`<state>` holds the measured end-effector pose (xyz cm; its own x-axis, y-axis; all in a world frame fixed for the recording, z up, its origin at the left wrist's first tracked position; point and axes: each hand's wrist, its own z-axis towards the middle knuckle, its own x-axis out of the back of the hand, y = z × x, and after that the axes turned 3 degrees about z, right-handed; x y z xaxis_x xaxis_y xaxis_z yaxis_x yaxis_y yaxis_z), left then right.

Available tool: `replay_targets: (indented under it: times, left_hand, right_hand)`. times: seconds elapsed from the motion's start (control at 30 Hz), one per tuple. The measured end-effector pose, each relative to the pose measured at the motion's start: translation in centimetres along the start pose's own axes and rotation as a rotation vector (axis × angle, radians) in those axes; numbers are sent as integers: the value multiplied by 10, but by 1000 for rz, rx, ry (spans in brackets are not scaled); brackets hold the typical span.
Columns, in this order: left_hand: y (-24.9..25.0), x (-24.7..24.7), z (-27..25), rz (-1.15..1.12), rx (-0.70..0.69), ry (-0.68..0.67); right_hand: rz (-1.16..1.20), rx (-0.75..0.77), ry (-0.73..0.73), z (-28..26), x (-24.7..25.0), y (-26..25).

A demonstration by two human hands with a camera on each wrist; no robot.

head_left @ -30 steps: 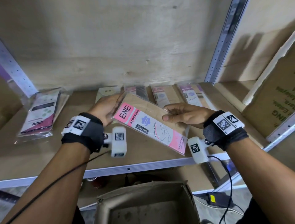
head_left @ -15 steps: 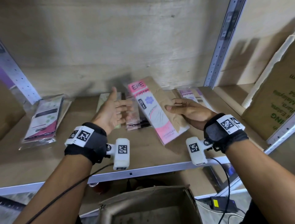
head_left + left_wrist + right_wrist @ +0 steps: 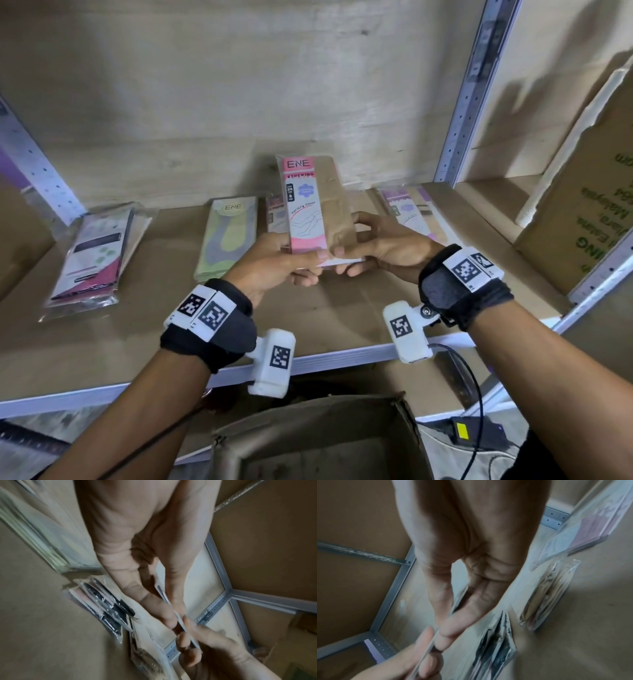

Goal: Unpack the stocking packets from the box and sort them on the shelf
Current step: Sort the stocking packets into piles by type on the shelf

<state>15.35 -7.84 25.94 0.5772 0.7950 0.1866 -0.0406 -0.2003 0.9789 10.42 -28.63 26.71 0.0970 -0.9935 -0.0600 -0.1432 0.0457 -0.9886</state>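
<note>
A pink ENE stocking packet [image 3: 305, 205] with a brown half is held above the middle of the shelf [image 3: 154, 342], its label facing me and its top toward the back wall. My left hand [image 3: 313, 267] pinches its near left corner, thumb on top. My right hand [image 3: 347, 262] pinches the near right corner. In the left wrist view the packet's thin edge [image 3: 163, 593] runs between the left thumb and fingers. The open cardboard box [image 3: 308, 442] stands below the shelf; its inside is barely visible.
On the shelf lie a green ENE packet [image 3: 229, 236], a wrapped pink-and-black bundle [image 3: 92, 253] at left, a pink packet [image 3: 275, 216] behind the held one and purple packets [image 3: 411, 212] at right. A metal post [image 3: 469, 102] and a brown carton [image 3: 589, 212] stand to the right.
The left hand, open and free half a second ago, now holds the packet with the right. The packet has come off the shelf toward me and turned straight.
</note>
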Motion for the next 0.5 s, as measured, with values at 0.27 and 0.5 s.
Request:
replay_targets:
  times: [0.27,0.5]
  left_hand:
    - [-7,39,7,-274,70,-287]
    - [-16,45,7,-161,102,-319]
  right_hand:
    - [172,-25,-159,-5,14,-6]
    - [252,-92,-175,-5,11,3]
